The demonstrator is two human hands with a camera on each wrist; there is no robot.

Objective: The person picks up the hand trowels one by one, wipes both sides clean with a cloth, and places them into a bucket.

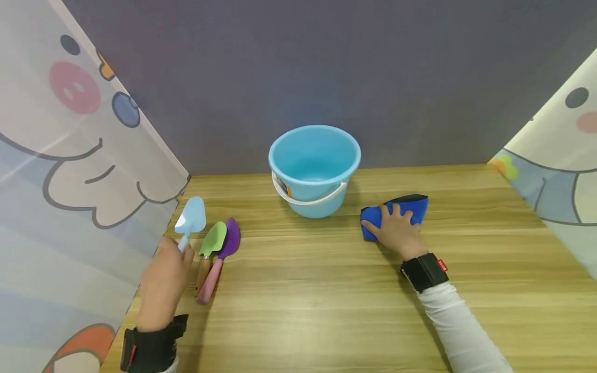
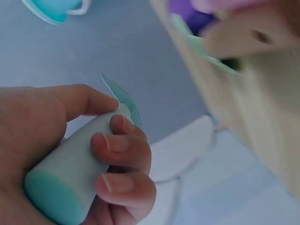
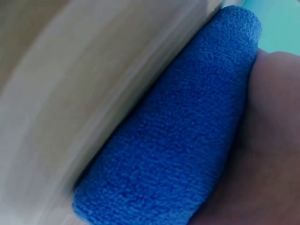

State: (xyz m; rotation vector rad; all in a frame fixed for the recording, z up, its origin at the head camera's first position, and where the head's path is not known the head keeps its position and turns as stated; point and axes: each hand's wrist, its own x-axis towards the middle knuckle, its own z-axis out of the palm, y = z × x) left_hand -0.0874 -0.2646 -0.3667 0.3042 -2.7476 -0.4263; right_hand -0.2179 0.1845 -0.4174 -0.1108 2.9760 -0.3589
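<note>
I have the left hand (image 1: 164, 277) gripping the light-blue trowel (image 1: 192, 216), its long axis pointing forward, well left of the bucket (image 1: 312, 193), while the right hand (image 1: 398, 233) rests, fingers spread, on the blue cloth (image 1: 421, 208) on the table (image 1: 289, 290).

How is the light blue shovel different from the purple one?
The light blue shovel is gripped in the left hand, while the purple shovel lies on the table. The light blue shovel has a pale handle with a teal end, but the purple shovel has a pink handle. Both have a broad blade on a handle.
</note>
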